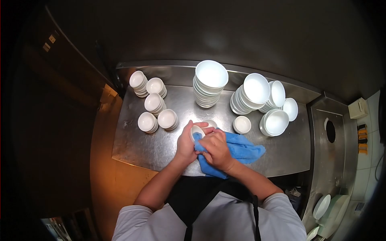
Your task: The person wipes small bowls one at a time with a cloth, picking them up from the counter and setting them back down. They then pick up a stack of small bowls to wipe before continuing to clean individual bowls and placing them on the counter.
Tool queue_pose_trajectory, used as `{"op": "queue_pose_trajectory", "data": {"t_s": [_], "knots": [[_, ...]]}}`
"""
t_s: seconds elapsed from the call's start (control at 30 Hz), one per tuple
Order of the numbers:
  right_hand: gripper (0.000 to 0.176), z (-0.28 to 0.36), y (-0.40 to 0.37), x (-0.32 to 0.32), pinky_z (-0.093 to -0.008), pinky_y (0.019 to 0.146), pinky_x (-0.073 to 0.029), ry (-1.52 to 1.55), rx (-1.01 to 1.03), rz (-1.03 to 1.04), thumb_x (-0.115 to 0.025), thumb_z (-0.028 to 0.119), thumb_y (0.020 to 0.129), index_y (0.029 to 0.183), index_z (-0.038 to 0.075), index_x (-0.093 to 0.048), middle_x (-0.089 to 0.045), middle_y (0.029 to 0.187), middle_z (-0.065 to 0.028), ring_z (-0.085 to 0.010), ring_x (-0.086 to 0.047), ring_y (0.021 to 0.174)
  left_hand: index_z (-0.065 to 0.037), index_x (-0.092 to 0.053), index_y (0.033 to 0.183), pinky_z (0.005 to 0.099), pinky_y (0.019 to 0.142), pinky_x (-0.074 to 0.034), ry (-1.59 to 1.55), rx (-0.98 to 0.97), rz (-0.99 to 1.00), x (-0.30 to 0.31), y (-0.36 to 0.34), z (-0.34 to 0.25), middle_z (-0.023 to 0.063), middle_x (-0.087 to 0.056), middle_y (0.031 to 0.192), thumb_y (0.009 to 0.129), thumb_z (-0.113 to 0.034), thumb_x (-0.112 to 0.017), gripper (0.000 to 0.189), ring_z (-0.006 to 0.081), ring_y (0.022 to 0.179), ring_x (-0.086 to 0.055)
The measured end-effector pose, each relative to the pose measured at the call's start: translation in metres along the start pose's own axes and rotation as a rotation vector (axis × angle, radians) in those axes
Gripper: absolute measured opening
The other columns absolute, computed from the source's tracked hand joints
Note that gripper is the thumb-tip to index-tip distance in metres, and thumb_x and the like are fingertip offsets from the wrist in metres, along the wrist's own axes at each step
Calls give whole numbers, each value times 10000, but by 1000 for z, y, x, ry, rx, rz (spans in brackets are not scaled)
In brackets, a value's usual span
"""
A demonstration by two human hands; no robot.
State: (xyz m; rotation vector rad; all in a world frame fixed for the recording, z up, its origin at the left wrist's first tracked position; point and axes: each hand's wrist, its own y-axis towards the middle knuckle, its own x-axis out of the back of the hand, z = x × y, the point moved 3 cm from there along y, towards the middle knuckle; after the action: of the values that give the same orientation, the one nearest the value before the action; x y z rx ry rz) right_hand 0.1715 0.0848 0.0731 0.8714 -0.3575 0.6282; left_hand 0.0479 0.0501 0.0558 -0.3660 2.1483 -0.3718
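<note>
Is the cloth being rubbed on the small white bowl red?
No, the soft cloth pressed by the right hand against the small white ceramic bowl in the left hand is blue.

At the near middle of the brushed steel counter, the left hand grips a small white ceramic bowl. The right hand presses a blue terry cloth against it, and the cloth trails rightward on the counter. Five short stacks of small white dishes sit rear left. A tall stack of white bowls stands behind the hands, with leaning stacks of wider white bowls to its right. A low stack of small white saucers lies between those and the cloth.
</note>
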Motion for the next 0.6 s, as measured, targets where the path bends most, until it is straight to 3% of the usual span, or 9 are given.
{"op": "queue_pose_trajectory", "data": {"t_s": [0.07, 0.1, 0.13, 0.2, 0.3, 0.4, 0.43, 0.53, 0.6], "knots": [[339, 7, 7, 6, -508, 1006, -367, -208, 152, 46, -764, 152, 703, 1022, 89, -670, -646, 1018, -47, -264, -596, 979, 23, -560, 1233, 387, 965, -501, -163, 233, 154, 13, 2, -1, 178, -645, 1173, 1045, -452, -315, 566, 270, 1084, -642], [327, 3, 4, 6, -510, 1006, -364, -257, 197, 56, -760, 167, 706, 1009, 87, -668, -642, 1031, -51, -265, -595, 979, 12, -552, 1230, 375, 933, -510, -133, 251, 140, 9, -1, -2, 154, -646, 1160, 1050, -414, -314, 520, 235, 1047, -639], [315, 1, 4, 6, -512, 1006, -362, -306, 248, 66, -756, 182, 710, 996, 85, -665, -639, 1044, -55, -266, -595, 980, 18, -545, 1244, 381, 956, -499, -178, 272, 251, 13, 1, -1, 160, -642, 1173, 1052, -425, -308, 538, 244, 1067, -634], [254, -5, 3, 8, -489, 1002, -357, -117, 79, 10, -700, 192, 801, 1017, 66, -654, -635, 989, -63, -283, -577, 969, 32, -532, 1271, 393, 1003, -476, -268, 310, 474, 29, 7, 5, 171, -632, 1199, 1056, -447, -297, 575, 261, 1106, -625], [194, -22, -7, 8, -429, 911, -414, 133, -260, -159, -630, 195, 906, 999, 26, -636, -625, 905, -76, -265, -576, 898, 38, -522, 1283, 363, 1031, -436, 83, -131, 44, -2, -10, 2, 145, -622, 1228, 1077, -399, -310, 528, 233, 1141, -592], [197, -50, -20, 12, -365, 751, -459, 304, -637, -271, -585, 183, 960, 963, -12, -613, -598, 821, -92, -214, -566, 783, 39, -504, 1309, 342, 1054, -402, 263, -88, 179, 3, -16, 13, 129, -608, 1262, 1080, -334, -358, 461, 212, 1180, -558], [204, -58, -25, 12, -346, 694, -467, 350, -764, -289, -572, 177, 973, 953, -23, -605, -587, 793, -98, -196, -559, 743, 37, -517, 1297, 326, 1041, -403, 218, -103, 208, -1, -20, 15, 119, -614, 1249, 1059, -287, -455, 407, 177, 1164, -558], [223, -67, -19, 18, -311, 673, -487, 158, -807, -441, -531, 175, 1000, 1017, -26, -627, -629, 823, -131, -166, -587, 737, 46, -568, 1226, 290, 980, -429, 511, -258, 170, 6, -27, 13, 101, -643, 1186, 1058, -241, -473, 346, 134, 1099, -571], [239, -38, -10, 20, -316, 752, -500, 151, -708, -452, -506, 157, 1008, 1075, -33, -635, -663, 904, -139, -182, -618, 816, 39, -604, 1171, 274, 926, -446, 549, -361, 53, -2, -27, 8, 71, -662, 1094, 1050, -188, -481, 285, 107, 1002, -585]]}}
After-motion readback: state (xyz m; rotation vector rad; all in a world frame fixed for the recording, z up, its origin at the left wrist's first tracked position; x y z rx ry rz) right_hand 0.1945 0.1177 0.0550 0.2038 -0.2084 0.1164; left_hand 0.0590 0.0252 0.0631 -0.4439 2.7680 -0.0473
